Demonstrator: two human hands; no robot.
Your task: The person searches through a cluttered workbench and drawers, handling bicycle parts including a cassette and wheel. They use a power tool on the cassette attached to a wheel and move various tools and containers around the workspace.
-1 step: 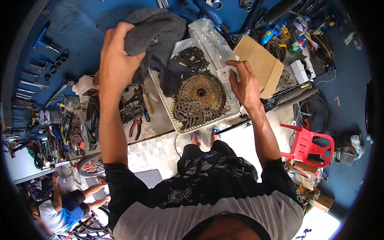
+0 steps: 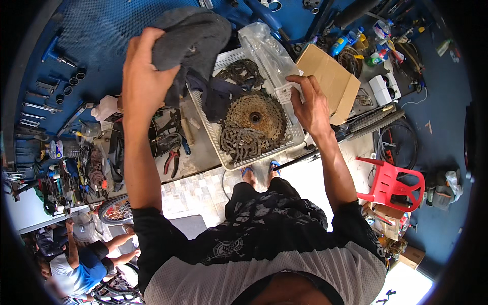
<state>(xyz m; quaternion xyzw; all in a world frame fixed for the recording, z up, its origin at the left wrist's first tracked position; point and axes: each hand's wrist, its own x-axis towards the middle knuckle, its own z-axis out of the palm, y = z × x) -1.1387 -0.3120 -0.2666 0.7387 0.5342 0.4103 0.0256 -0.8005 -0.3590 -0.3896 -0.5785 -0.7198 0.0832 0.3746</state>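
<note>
A dark grey cloth (image 2: 193,35) is bunched in my left hand (image 2: 145,76), raised over the far left side of a white plastic basket (image 2: 211,137). Part of the cloth hangs toward the basket, where a dark navy cloth (image 2: 216,104) lies over the left rim. Inside the basket, a rusty bicycle cassette (image 2: 272,114) rests beside a heap of dirty chain (image 2: 241,145), and more dark chain (image 2: 244,71) lies behind it. By the basket's right side my right hand (image 2: 312,104) hovers with thumb and forefinger apart, near a clear plastic bag (image 2: 264,46).
A cardboard piece (image 2: 328,81) lies right of the basket. Pliers (image 2: 172,161) and other tools are spread on the left of the workbench (image 2: 198,157). A red plastic chair (image 2: 391,185) stands at the right. Another person (image 2: 84,264) sits at the lower left.
My left hand and the grey cloth have shifted slightly to the left. My right hand stays nearly where it was.
</note>
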